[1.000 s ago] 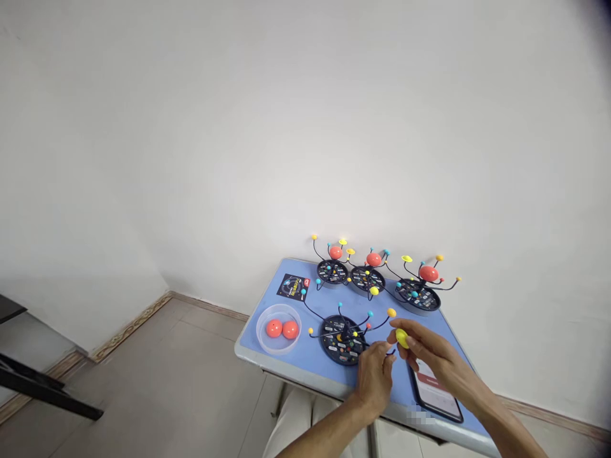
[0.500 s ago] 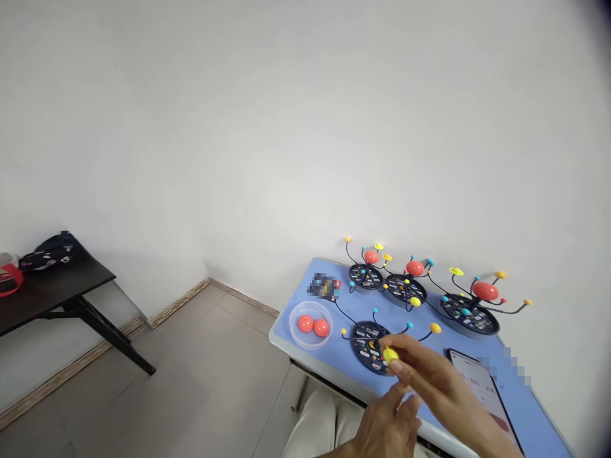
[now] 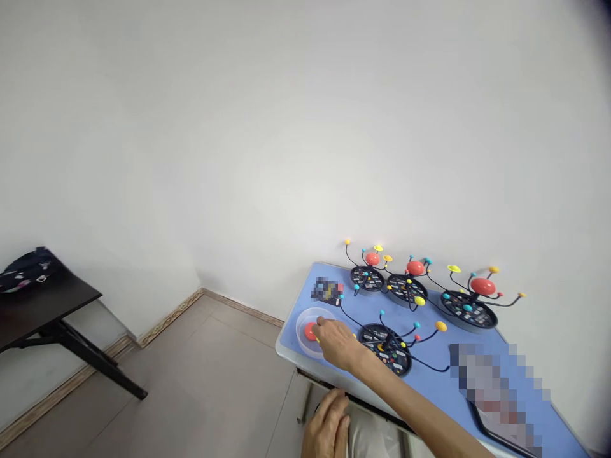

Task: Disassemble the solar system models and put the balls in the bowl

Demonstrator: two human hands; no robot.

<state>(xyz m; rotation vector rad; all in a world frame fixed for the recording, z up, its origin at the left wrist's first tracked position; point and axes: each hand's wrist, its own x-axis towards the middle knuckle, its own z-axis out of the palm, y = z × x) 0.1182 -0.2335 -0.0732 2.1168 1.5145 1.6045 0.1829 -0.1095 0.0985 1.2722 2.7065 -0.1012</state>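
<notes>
My right hand (image 3: pixel 334 342) reaches over the clear round bowl (image 3: pixel 301 343), its fingers closed around a small yellow piece (image 3: pixel 317 340). A red ball (image 3: pixel 310 331) shows beside the fingertips; the hand may hide another. To the right, a black round base (image 3: pixel 394 362) carries curved arms tipped with blue, red, yellow and orange balls, with no large red ball on its centre. My left hand (image 3: pixel 327 427) is below the table's front edge, fingers curled together; anything in it is hidden.
Three models with red centre balls (image 3: pixel 372 259) (image 3: pixel 415 268) (image 3: pixel 483 287) line the back of the blue table (image 3: pixel 353 376). A blurred-out card (image 3: pixel 327 291) lies behind the bowl. A phone (image 3: pixel 496 413) is at right. A dark table (image 3: pixel 71 292) with a bag (image 3: pixel 26 270) stands left.
My right hand has moved left from the front base to the bowl, taking the yellow piece along. My left hand has dropped away from it, lower and to the left. The view has shifted slightly.
</notes>
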